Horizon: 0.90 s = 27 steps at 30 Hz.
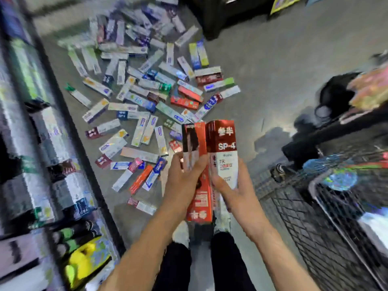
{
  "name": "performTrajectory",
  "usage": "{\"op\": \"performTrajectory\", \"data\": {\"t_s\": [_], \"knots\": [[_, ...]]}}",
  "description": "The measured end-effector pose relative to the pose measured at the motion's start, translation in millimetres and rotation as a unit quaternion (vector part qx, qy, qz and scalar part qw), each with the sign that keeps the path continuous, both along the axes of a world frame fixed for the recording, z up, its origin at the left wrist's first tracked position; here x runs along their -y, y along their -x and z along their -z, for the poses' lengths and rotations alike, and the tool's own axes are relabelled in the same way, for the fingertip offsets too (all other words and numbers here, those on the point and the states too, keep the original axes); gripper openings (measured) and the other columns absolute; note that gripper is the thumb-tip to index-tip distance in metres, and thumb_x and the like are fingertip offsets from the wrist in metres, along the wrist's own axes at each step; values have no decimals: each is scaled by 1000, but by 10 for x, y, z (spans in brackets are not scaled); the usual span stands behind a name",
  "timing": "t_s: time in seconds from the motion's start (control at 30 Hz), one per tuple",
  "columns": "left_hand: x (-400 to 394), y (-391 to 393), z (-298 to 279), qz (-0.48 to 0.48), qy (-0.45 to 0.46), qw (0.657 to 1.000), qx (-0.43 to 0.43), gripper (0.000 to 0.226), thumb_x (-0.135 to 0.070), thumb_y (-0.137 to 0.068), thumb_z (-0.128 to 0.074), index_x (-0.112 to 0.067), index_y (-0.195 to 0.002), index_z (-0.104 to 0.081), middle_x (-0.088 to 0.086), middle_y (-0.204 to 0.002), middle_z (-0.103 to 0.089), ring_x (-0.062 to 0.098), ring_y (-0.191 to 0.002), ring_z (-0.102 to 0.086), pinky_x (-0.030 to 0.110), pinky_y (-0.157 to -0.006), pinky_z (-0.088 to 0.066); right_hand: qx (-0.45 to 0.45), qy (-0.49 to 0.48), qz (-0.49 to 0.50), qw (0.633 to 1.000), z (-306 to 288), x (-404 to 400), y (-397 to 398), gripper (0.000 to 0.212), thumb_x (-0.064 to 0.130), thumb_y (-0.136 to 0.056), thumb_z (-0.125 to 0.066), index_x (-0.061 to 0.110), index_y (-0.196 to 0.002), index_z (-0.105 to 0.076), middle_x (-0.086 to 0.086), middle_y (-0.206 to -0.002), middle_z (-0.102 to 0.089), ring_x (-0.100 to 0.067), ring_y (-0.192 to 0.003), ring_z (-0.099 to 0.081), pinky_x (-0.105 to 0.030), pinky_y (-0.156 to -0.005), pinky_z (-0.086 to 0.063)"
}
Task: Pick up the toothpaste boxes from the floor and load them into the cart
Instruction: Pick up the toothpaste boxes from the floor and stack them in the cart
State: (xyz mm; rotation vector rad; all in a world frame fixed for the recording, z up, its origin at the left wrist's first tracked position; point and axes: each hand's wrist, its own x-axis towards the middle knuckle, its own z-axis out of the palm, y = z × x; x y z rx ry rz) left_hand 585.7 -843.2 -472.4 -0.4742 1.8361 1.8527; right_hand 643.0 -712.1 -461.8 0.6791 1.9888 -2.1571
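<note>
Two red and white toothpaste boxes stand side by side in front of me, held upright above the floor. My left hand (184,177) grips the left box (194,141), which reaches down to a red end near my legs. My right hand (233,185) grips the right box (223,145), marked SP-4. Several more toothpaste boxes (142,89) lie scattered over the grey floor ahead and to the left. The wire cart (327,217) stands at the right, with colourful packs in its basket.
A store shelf (42,164) stocked with boxes and bottles runs along the left edge. A dark display base (226,15) stands at the top. A dark blurred shape (336,95) sits on the floor beyond the cart. Bare grey floor (283,70) lies between pile and cart.
</note>
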Motion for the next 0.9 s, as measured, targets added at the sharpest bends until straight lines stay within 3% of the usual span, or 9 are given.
{"op": "performTrajectory", "data": {"t_s": [0.07, 0.2, 0.33, 0.43, 0.63, 0.7, 0.8, 0.9], "knots": [[-151, -111, -395, 21, -22, 1000, 1, 49, -53, -71, -81, -35, -111, -61, -3, -105, -75, 20, -94, -74, 54, -88, -58, -23, -11, 15, 1000, -424, -119, -237, 58, 12, -96, -64, 28, -145, -38, 16, -127, -65, -3, -118, -62, -19, -91, -51], [-617, -435, -1017, 96, -31, 995, -15, 51, -50, -72, -81, -32, -114, -58, -1, -104, -75, 20, -89, -75, 50, -84, -60, -55, -29, 85, 995, -995, -420, -772, 63, 19, -95, -65, 33, -149, -34, 23, -130, -61, -3, -124, -58, -28, -100, -51], [-1309, -826, -1454, 203, 7, 977, -64, 46, -56, -77, -78, -43, -112, -51, -10, -105, -71, 7, -86, -73, 38, -81, -58, -63, -70, 202, 975, -1289, -839, -1353, 61, 25, -95, -68, 34, -146, -37, 14, -134, -60, -11, -128, -57, -38, -105, -46], [-1914, -1150, -1649, 287, -2, 954, -83, 54, -59, -69, -76, -39, -113, -51, -11, -103, -72, 6, -88, -72, 39, -84, -58, -58, -79, 289, 952, -1414, -1233, -1780, 59, 26, -93, -67, 35, -144, -38, 19, -127, -62, -6, -124, -58, -28, -101, -48], [-3075, -1900, -1729, 399, -9, 915, -54, 46, -38, -81, -82, -27, -115, -54, 0, -108, -72, 16, -95, -73, 42, -85, -60, -21, -65, 428, 901, -1455, -2063, -2639, 57, 20, -94, -66, 39, -140, -39, 18, -121, -65, -1, -112, -64, -16, -84, -52], [-3417, -2137, -1677, 427, 1, 904, -36, 55, -49, -72, -83, -24, -113, -55, 5, -108, -72, 21, -94, -72, 46, -85, -59, -4, -60, 453, 889, -1412, -2319, -2928, 54, 25, -93, -67, 44, -136, -39, 25, -116, -65, 2, -109, -64, -15, -83, -51], [-3865, -2462, -1497, 463, 40, 885, -32, 74, -70, -58, -79, -23, -111, -57, 9, -104, -72, 25, -91, -70, 50, -87, -56, 18, -50, 476, 878, -1275, -2715, -3328, 57, 37, -91, -71, 43, -138, -40, 22, -122, -65, -3, -113, -64, -20, -88, -50], [-4225, -2690, -1257, 487, 79, 868, -52, 65, -68, -62, -72, -26, -110, -54, 4, -99, -70, 23, -86, -63, 45, -84, -52, 39, -47, 479, 875, -1160, -3068, -3651, 72, 54, -83, -72, 39, -144, -37, 20, -129, -63, -5, -119, -61, -26, -95, -48]]}}
